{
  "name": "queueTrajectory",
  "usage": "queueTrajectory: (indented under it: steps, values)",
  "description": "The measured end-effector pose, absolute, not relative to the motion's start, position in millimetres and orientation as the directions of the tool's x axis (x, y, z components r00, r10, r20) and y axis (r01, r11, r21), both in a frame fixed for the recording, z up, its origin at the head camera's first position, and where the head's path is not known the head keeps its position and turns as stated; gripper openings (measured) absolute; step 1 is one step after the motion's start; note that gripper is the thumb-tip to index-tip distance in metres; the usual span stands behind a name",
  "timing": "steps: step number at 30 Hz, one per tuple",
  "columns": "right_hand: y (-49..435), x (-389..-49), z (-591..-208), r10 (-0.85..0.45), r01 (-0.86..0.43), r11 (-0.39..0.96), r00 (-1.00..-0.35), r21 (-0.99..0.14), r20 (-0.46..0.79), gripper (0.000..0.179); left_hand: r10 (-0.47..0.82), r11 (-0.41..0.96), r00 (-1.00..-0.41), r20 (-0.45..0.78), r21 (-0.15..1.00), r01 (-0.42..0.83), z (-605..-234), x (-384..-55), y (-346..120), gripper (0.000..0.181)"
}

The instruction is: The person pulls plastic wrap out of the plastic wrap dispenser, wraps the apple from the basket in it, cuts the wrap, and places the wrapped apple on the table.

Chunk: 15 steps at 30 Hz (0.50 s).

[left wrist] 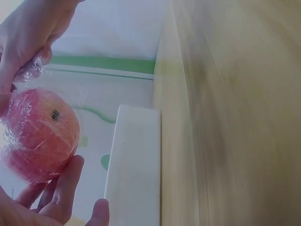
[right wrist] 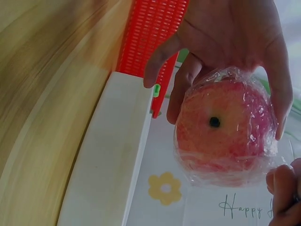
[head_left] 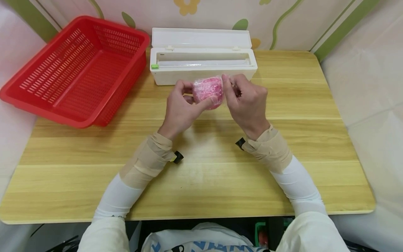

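An apple (head_left: 207,91) wrapped in clear plastic film is held up above the table, in front of the white film box. My left hand (head_left: 183,109) grips the apple from its left side, thumb across the front and fingers behind. On the other side my right hand (head_left: 246,101) pinches a gathered, twisted end of the film (left wrist: 31,70). Seen from the right wrist, the wrapped apple (right wrist: 225,129) shows its dark hollow through the film, with the left hand's fingers around it. The film looks wrinkled and bunched toward the right hand.
Behind the hands stands the white film box (head_left: 203,76), its lid (head_left: 201,37) raised and a roll of clear film (head_left: 204,63) inside. A red plastic basket (head_left: 104,101) sits at the back left of the wooden table (head_left: 217,189). A patterned curtain hangs behind.
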State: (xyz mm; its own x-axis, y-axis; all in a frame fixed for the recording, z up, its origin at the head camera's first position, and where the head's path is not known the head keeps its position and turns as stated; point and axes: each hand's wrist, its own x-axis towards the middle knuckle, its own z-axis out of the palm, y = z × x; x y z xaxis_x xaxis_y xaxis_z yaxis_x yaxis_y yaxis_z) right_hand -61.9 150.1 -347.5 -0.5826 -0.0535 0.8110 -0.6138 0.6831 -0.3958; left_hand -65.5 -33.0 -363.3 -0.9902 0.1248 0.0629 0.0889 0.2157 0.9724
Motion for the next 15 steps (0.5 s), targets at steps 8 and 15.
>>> queueTrajectory:
  steps: [8, 15]
  values:
    - [146.2, -58.5, -350.3, -0.082, -0.614, 0.702, -0.573, -0.361, 0.815, 0.026, 0.109, 0.237, -0.990, 0.094, 0.964, 0.118, -364.7, -62.5, -29.5, 0.063]
    - [143.9, -55.9, -354.1, -0.134, -0.619, 0.721, -0.565, -0.312, 0.814, 0.025, 0.104, 0.227, -0.981, 0.162, 0.957, 0.182, -369.9, -60.9, -25.8, 0.065]
